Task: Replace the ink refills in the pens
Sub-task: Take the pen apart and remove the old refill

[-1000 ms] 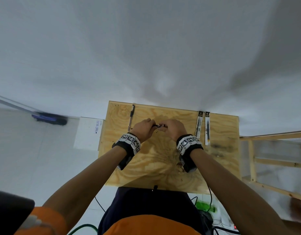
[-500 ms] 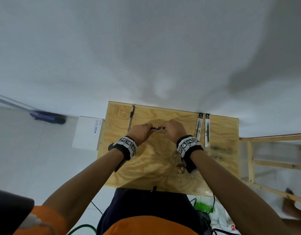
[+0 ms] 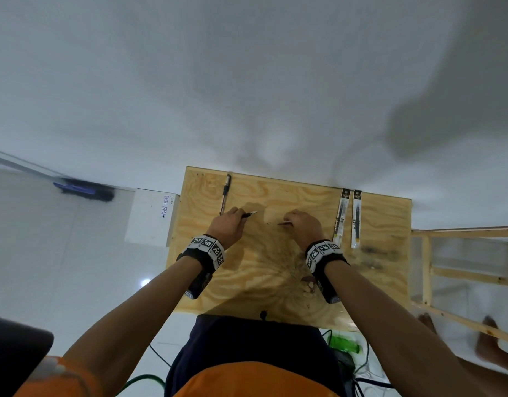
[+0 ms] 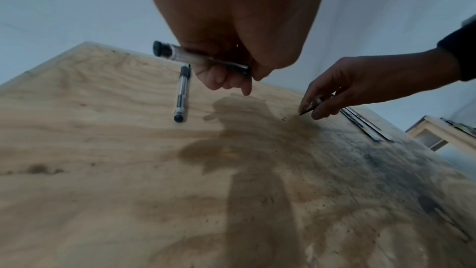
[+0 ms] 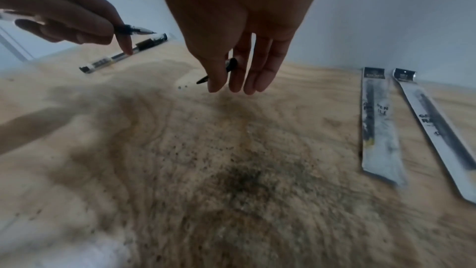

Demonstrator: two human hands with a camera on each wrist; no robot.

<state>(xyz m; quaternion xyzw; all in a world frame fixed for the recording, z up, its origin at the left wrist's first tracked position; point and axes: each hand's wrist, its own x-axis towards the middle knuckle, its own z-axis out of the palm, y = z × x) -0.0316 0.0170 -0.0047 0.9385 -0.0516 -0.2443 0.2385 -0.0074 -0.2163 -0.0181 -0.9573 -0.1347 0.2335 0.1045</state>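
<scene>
My left hand (image 3: 232,223) grips a clear-barrelled pen (image 4: 195,58) above the plywood table (image 3: 275,270), its bare writing point (image 5: 140,31) aimed to the right. My right hand (image 3: 300,226) pinches a small black pointed tip piece (image 5: 217,71) between thumb and forefinger, low over the board, with the other fingers straight. The two hands are apart. A second pen (image 3: 224,196) lies at the back left of the table. Two packaged refills (image 3: 341,217) (image 3: 356,219) lie side by side at the back right.
The table stands against a white wall. A white box (image 3: 149,216) sits just left of the table and a wooden frame (image 3: 461,253) just right. Dark stains mark the board (image 5: 239,178). Cables and a green object (image 3: 344,343) lie on the floor by my legs.
My hands were together at mid-table on one pen. They have pulled apart: the left went left with the pen body, the right went right with the black tip piece.
</scene>
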